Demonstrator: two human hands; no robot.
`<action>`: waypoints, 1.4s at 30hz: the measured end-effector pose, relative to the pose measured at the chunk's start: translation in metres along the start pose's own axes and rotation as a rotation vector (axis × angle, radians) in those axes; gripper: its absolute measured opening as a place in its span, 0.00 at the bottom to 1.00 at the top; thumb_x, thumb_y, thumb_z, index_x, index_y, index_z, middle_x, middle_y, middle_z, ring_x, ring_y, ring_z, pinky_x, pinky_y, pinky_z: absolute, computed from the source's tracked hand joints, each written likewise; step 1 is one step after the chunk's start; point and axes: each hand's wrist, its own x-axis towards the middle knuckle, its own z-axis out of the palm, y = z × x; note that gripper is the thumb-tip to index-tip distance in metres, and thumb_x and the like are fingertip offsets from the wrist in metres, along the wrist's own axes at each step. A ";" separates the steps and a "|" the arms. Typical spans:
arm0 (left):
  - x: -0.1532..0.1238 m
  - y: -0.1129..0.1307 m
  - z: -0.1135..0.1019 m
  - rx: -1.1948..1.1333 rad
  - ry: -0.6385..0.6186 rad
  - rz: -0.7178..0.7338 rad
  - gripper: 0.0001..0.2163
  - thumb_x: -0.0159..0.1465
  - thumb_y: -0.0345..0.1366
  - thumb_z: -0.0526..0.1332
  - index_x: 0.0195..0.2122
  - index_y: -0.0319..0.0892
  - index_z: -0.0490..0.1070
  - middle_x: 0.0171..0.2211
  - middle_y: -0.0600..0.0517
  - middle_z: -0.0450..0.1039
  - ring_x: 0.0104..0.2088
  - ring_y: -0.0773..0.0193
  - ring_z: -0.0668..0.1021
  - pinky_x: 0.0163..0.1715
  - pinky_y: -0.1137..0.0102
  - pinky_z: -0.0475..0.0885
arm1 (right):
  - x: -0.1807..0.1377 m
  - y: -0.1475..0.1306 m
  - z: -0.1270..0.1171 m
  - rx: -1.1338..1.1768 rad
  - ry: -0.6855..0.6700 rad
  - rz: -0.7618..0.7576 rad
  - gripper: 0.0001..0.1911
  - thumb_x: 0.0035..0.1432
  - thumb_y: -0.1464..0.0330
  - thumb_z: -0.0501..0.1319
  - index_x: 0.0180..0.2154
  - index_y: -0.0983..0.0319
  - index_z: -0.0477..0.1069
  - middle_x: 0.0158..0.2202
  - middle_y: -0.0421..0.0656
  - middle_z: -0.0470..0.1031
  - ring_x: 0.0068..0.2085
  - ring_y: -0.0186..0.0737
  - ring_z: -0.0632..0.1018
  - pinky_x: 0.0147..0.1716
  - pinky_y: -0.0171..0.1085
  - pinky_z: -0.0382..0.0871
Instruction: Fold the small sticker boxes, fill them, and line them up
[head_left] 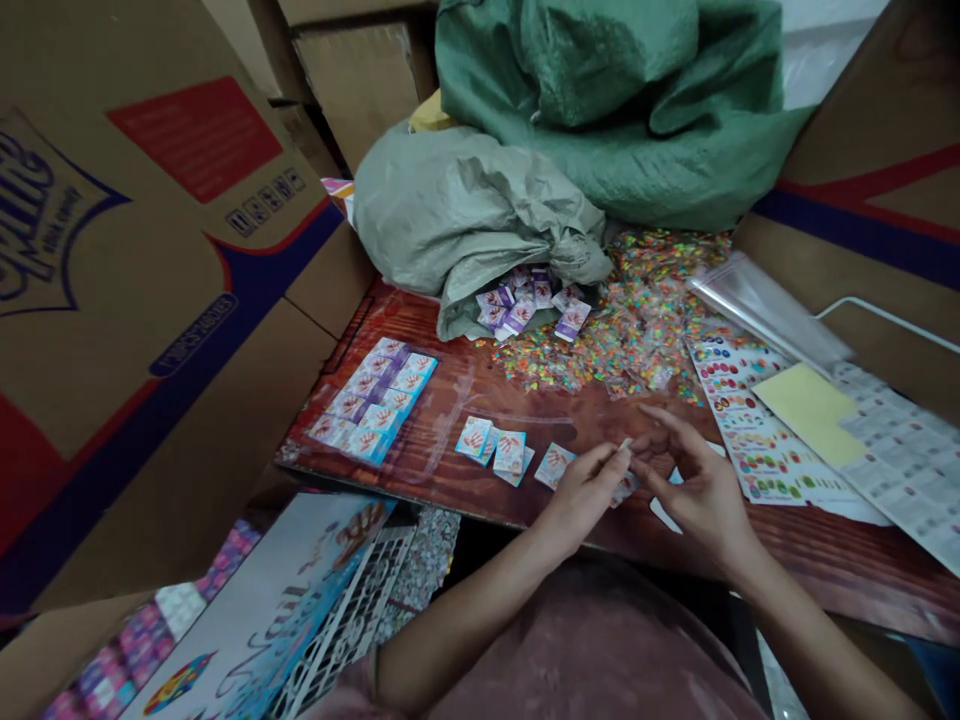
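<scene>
My left hand (583,495) is closed in a pinch, thumb against fingers, over the front of the table; what it grips is too small and blurred to name. Close beside it, my right hand (701,490) has its thumb and fingers curved and apart, near the left fingertips. Beneath the hands lies a small printed piece (624,488), partly covered. A small white-and-blue box with a hand picture (553,465) sits just left of my left hand. Further left are several similar small boxes (510,455). White pieces (666,513) lie partly hidden under my right hand.
Small boxes stand in rows (379,400) at the table's left. A grey sack (480,210) spills purple-and-white boxes (517,318). Behind my hands spread colourful candy packets (637,310). Sticker sheets (772,430), a yellow paper (810,410) and clear bags (772,305) lie right. Large cartons (247,420) flank the table (517,395).
</scene>
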 end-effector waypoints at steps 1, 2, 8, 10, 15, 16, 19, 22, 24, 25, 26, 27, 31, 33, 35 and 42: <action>0.000 0.001 0.000 -0.006 -0.013 0.008 0.16 0.60 0.48 0.58 0.35 0.40 0.75 0.34 0.51 0.74 0.37 0.63 0.74 0.35 0.73 0.67 | -0.001 0.000 -0.002 0.014 -0.021 0.003 0.27 0.56 0.68 0.63 0.58 0.57 0.63 0.35 0.42 0.76 0.33 0.38 0.78 0.34 0.37 0.76; 0.000 0.003 0.000 -0.021 -0.021 0.008 0.15 0.59 0.47 0.59 0.35 0.40 0.75 0.34 0.51 0.74 0.37 0.64 0.74 0.34 0.74 0.67 | -0.002 0.001 -0.003 0.012 -0.032 -0.006 0.27 0.56 0.68 0.63 0.57 0.57 0.63 0.35 0.42 0.75 0.34 0.38 0.77 0.35 0.38 0.75; 0.005 0.000 0.000 -0.165 0.112 -0.103 0.11 0.56 0.43 0.60 0.33 0.40 0.74 0.25 0.54 0.70 0.25 0.69 0.70 0.18 0.77 0.58 | -0.007 0.003 -0.007 0.087 0.179 -0.005 0.25 0.52 0.66 0.67 0.53 0.55 0.68 0.40 0.44 0.73 0.41 0.41 0.76 0.44 0.43 0.71; 0.006 -0.003 0.000 -0.201 0.116 -0.098 0.11 0.56 0.43 0.61 0.33 0.40 0.74 0.25 0.55 0.69 0.24 0.70 0.69 0.16 0.78 0.58 | -0.004 0.005 -0.004 0.261 0.093 0.145 0.26 0.51 0.63 0.68 0.52 0.56 0.67 0.36 0.42 0.74 0.37 0.39 0.76 0.38 0.39 0.73; 0.007 0.000 0.000 -0.099 0.082 -0.027 0.13 0.57 0.45 0.62 0.32 0.38 0.74 0.23 0.54 0.69 0.23 0.71 0.68 0.16 0.79 0.60 | 0.001 0.007 0.002 0.525 -0.127 0.394 0.14 0.54 0.57 0.65 0.36 0.62 0.74 0.26 0.40 0.73 0.27 0.35 0.75 0.31 0.37 0.72; 0.008 0.001 -0.001 -0.089 0.085 -0.021 0.14 0.56 0.46 0.63 0.33 0.38 0.74 0.24 0.54 0.70 0.23 0.71 0.69 0.17 0.78 0.61 | 0.000 0.006 0.001 0.460 -0.085 0.335 0.13 0.55 0.58 0.64 0.33 0.62 0.74 0.26 0.40 0.73 0.27 0.35 0.75 0.31 0.36 0.71; 0.008 0.001 -0.005 -0.107 0.097 -0.042 0.18 0.54 0.48 0.65 0.36 0.37 0.75 0.26 0.52 0.73 0.22 0.71 0.70 0.17 0.77 0.64 | -0.004 -0.002 -0.005 0.159 0.016 0.032 0.08 0.55 0.63 0.65 0.34 0.61 0.77 0.32 0.44 0.74 0.35 0.38 0.76 0.36 0.38 0.71; 0.008 -0.001 -0.007 -0.113 0.063 -0.049 0.20 0.55 0.48 0.65 0.40 0.36 0.77 0.27 0.50 0.75 0.22 0.70 0.71 0.18 0.76 0.67 | -0.006 -0.005 -0.009 0.058 -0.024 -0.106 0.06 0.56 0.67 0.65 0.37 0.59 0.78 0.38 0.46 0.76 0.40 0.40 0.76 0.40 0.39 0.71; 0.008 -0.002 -0.007 -0.098 0.026 -0.030 0.19 0.57 0.47 0.63 0.42 0.37 0.77 0.29 0.50 0.76 0.24 0.69 0.71 0.20 0.76 0.68 | -0.005 -0.002 -0.010 0.139 0.003 -0.035 0.05 0.56 0.67 0.65 0.36 0.59 0.78 0.35 0.44 0.77 0.37 0.38 0.77 0.37 0.37 0.72; 0.007 -0.002 -0.007 -0.084 0.008 -0.019 0.19 0.58 0.47 0.63 0.43 0.38 0.77 0.30 0.49 0.77 0.25 0.68 0.72 0.21 0.75 0.69 | -0.004 0.001 -0.009 0.201 0.022 0.024 0.05 0.55 0.66 0.66 0.35 0.59 0.78 0.33 0.43 0.77 0.35 0.37 0.77 0.35 0.36 0.72; 0.007 -0.002 -0.007 -0.065 -0.008 -0.007 0.18 0.59 0.46 0.62 0.44 0.39 0.77 0.32 0.49 0.78 0.26 0.68 0.72 0.21 0.75 0.69 | -0.003 0.004 -0.009 0.263 0.031 0.086 0.07 0.53 0.65 0.67 0.35 0.59 0.78 0.32 0.43 0.77 0.34 0.37 0.77 0.34 0.36 0.72; 0.006 -0.001 -0.007 -0.041 -0.025 0.005 0.17 0.59 0.44 0.62 0.45 0.40 0.77 0.33 0.50 0.78 0.27 0.67 0.73 0.22 0.75 0.69 | -0.002 0.006 -0.009 0.317 0.026 0.143 0.08 0.51 0.64 0.69 0.36 0.59 0.79 0.32 0.42 0.77 0.34 0.37 0.78 0.33 0.35 0.72; 0.005 -0.001 -0.008 0.071 -0.048 0.057 0.16 0.61 0.41 0.60 0.47 0.42 0.77 0.33 0.50 0.78 0.28 0.66 0.73 0.23 0.76 0.69 | 0.001 0.009 -0.010 0.411 -0.022 0.264 0.09 0.50 0.63 0.69 0.33 0.59 0.80 0.31 0.42 0.78 0.32 0.36 0.77 0.33 0.35 0.72; 0.004 -0.001 -0.008 0.098 -0.039 0.072 0.16 0.61 0.41 0.59 0.47 0.42 0.77 0.32 0.50 0.78 0.27 0.67 0.73 0.22 0.76 0.69 | 0.001 0.008 -0.013 0.387 -0.022 0.228 0.07 0.51 0.63 0.69 0.33 0.59 0.80 0.30 0.42 0.78 0.31 0.35 0.76 0.32 0.34 0.71; 0.004 -0.002 -0.008 0.096 -0.023 0.070 0.15 0.61 0.41 0.59 0.46 0.41 0.77 0.30 0.50 0.77 0.25 0.67 0.72 0.20 0.77 0.68 | 0.001 0.006 -0.015 0.320 -0.035 0.144 0.06 0.53 0.65 0.67 0.34 0.59 0.80 0.30 0.42 0.77 0.31 0.35 0.76 0.31 0.34 0.70; 0.001 -0.005 -0.009 0.042 0.028 0.017 0.17 0.61 0.42 0.59 0.47 0.38 0.75 0.29 0.51 0.76 0.22 0.69 0.70 0.17 0.77 0.67 | -0.012 0.004 -0.012 0.157 -0.161 -0.065 0.13 0.62 0.68 0.59 0.47 0.57 0.76 0.38 0.43 0.76 0.39 0.36 0.76 0.39 0.35 0.70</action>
